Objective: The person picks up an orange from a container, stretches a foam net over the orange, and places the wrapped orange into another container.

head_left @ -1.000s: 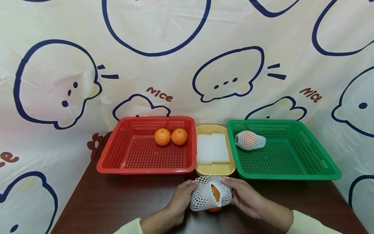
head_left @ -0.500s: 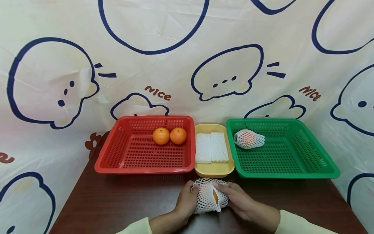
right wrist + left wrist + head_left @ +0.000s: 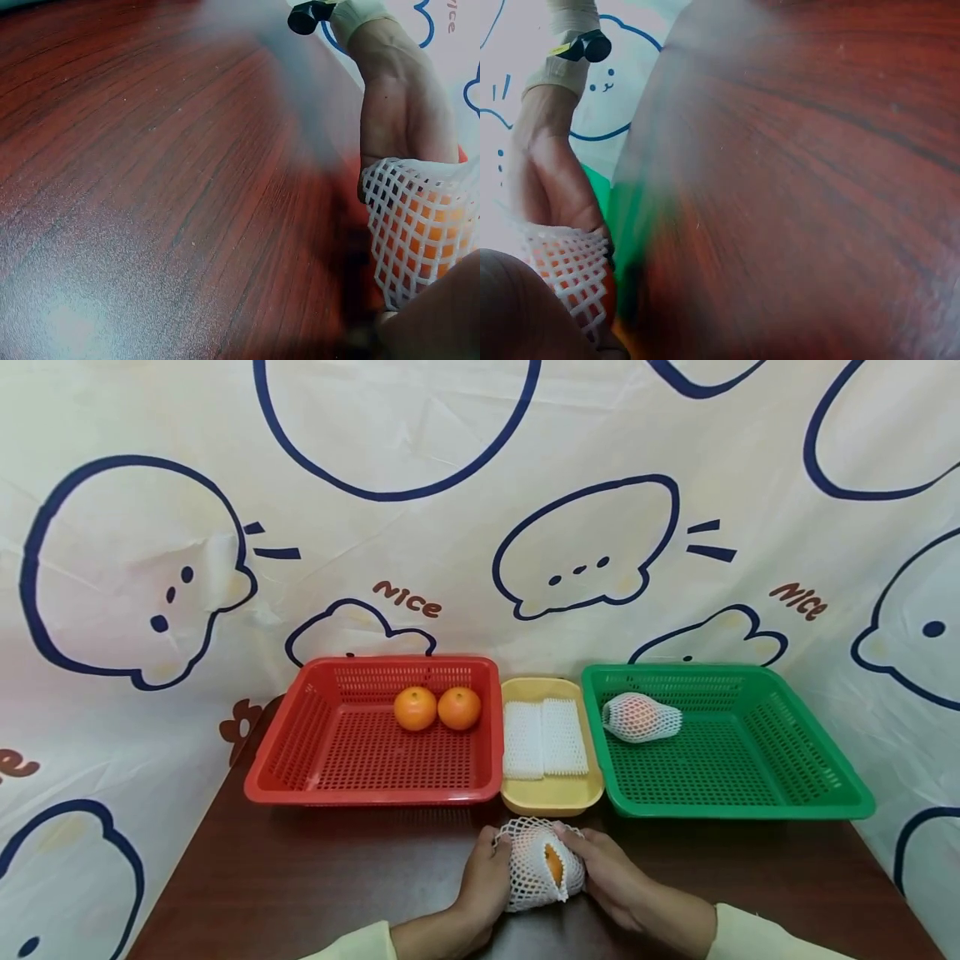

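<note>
A white foam net sleeve (image 3: 527, 872) surrounds an orange (image 3: 553, 863), which shows through a slit facing the front. My left hand (image 3: 483, 881) grips the sleeve's left end, its thumb on top. On the right side, my right hand (image 3: 618, 878) holds the wrapped fruit with the thumb pressed on the net. In the right wrist view the orange (image 3: 431, 229) shows through the mesh (image 3: 390, 240). The left wrist view catches the net (image 3: 574, 274) between both hands. Fingers under the fruit are mostly hidden.
Behind the hands stand a red basket (image 3: 375, 797) with two oranges (image 3: 437, 708), a yellow tray (image 3: 551, 795) with flat foam nets (image 3: 544, 739), and a green basket (image 3: 738, 810) with a net-wrapped fruit (image 3: 642, 717). A dark wooden table (image 3: 300, 877) lies beneath; a printed curtain hangs behind.
Both hands have come closer together around the orange, and the sleeve is bunched narrower. The orange's underside, visible below the net a second ago, is now covered. The last half second shows little movement.
</note>
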A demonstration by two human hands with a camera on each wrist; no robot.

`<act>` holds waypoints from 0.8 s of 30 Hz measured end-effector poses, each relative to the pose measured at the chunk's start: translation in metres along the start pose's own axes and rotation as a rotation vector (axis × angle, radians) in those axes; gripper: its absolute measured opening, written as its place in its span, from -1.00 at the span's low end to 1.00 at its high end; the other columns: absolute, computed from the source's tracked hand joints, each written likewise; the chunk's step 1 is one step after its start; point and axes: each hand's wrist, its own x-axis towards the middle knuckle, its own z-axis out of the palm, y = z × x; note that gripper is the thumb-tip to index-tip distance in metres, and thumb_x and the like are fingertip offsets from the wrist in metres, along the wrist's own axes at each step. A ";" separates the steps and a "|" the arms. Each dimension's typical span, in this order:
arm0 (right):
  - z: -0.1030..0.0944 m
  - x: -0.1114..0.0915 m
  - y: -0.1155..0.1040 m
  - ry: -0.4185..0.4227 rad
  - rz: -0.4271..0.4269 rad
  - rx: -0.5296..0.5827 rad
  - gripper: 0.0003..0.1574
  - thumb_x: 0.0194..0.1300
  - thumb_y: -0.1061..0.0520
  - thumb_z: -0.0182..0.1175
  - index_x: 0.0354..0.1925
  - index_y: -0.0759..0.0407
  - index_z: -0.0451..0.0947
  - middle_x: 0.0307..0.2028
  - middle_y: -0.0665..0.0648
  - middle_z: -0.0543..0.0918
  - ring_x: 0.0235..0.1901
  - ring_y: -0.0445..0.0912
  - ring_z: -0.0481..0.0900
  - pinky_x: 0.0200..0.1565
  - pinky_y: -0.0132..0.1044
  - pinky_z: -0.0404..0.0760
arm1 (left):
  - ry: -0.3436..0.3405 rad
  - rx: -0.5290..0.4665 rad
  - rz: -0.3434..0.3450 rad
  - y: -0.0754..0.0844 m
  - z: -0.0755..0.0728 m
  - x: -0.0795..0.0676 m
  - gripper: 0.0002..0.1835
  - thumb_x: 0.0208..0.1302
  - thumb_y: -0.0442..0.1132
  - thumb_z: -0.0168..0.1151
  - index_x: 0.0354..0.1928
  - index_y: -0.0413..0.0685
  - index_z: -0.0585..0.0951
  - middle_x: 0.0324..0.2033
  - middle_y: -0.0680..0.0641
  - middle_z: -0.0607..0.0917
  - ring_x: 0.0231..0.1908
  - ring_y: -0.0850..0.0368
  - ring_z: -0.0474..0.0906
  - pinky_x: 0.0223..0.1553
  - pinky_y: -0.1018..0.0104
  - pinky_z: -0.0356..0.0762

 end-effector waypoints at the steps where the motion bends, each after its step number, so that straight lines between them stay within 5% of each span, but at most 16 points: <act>1: 0.000 0.000 0.000 0.008 0.000 0.004 -0.15 0.59 -0.26 -0.03 0.32 0.49 0.25 0.08 0.18 0.67 0.01 -0.14 0.62 0.04 -0.22 0.64 | 0.006 -0.016 -0.010 0.000 0.001 0.000 -0.80 0.62 -0.20 -0.11 -0.16 -0.15 0.43 -0.21 -0.06 0.58 -0.12 0.13 0.44 -0.07 0.24 0.37; 12: 0.005 -0.001 -0.007 0.123 -0.023 0.016 -0.20 0.58 -0.25 0.01 0.30 0.43 0.29 0.09 0.22 0.64 -0.02 -0.14 0.61 -0.01 -0.27 0.63 | -0.033 -0.078 -0.036 0.000 0.006 0.005 -0.77 0.61 -0.20 -0.21 -0.21 -0.10 0.42 -0.24 0.00 0.53 -0.12 0.16 0.42 -0.06 0.26 0.36; 24: 0.013 0.001 -0.010 0.265 -0.044 0.033 -0.39 0.59 -0.16 0.05 0.18 0.36 0.39 0.02 0.20 0.67 -0.08 -0.13 0.63 -0.06 -0.27 0.63 | 0.026 -0.102 -0.032 0.004 0.010 0.006 -0.75 0.60 -0.20 -0.15 -0.19 -0.13 0.49 -0.18 -0.03 0.60 -0.08 0.16 0.47 -0.06 0.28 0.41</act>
